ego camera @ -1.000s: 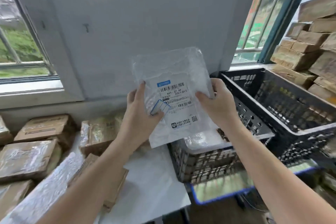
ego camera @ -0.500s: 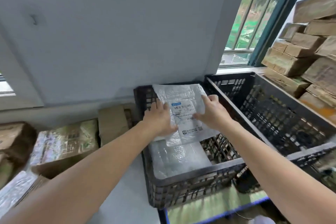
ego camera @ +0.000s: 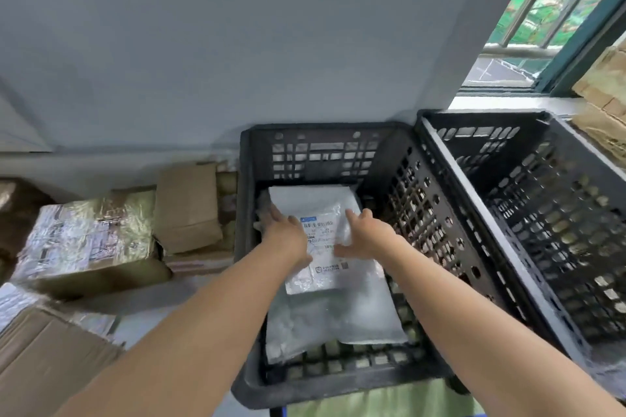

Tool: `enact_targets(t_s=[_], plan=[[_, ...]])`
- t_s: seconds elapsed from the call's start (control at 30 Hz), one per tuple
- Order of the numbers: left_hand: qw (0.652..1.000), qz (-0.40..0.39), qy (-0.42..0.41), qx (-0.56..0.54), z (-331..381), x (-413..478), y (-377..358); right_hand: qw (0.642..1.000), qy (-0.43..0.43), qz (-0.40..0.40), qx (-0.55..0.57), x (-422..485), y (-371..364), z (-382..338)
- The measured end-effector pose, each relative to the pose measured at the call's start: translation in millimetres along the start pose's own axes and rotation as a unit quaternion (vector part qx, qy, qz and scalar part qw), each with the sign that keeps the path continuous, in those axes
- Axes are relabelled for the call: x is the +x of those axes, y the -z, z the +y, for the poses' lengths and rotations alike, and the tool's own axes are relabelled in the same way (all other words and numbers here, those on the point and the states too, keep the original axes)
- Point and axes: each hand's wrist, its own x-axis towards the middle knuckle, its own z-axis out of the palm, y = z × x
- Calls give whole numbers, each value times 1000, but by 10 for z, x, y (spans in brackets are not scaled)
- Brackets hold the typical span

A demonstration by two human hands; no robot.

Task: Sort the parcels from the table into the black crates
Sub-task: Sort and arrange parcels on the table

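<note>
Left hand [ego camera: 286, 230] is lying flat, fingers straight and close together, on the left edge of the white parcel [ego camera: 325, 261]. Right hand [ego camera: 364, 234] is resting on the parcel's right side with fingers spread and thumb pointing left over the label. Neither of my hands is curling round the parcel.

The parcel is lying label-up inside the left black crate [ego camera: 321, 132], toward its far wall and partly on top of a clear bagged parcel [ego camera: 338, 318] nearer to me. The right black crate [ego camera: 542, 213] is standing just beside it, tilted. On the table [ego camera: 145, 298] to the left, a foil-wrapped box [ego camera: 88, 240] and a brown parcel [ego camera: 188, 206] are sitting side by side.
</note>
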Motion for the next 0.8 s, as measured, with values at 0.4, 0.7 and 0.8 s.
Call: enact_targets(t_s=[0.4, 0.7, 0.8], plan=[[996, -49, -47, -53, 220, 520, -275, 983, 178, -31, 17, 580, -296, 168], [998, -18, -37, -46, 249, 730, -349, 979, 198, -36, 4, 706, -344, 230], [998, 16, -20, -51, 227, 685, -254, 978, 208, -5, 15, 688, -228, 192]])
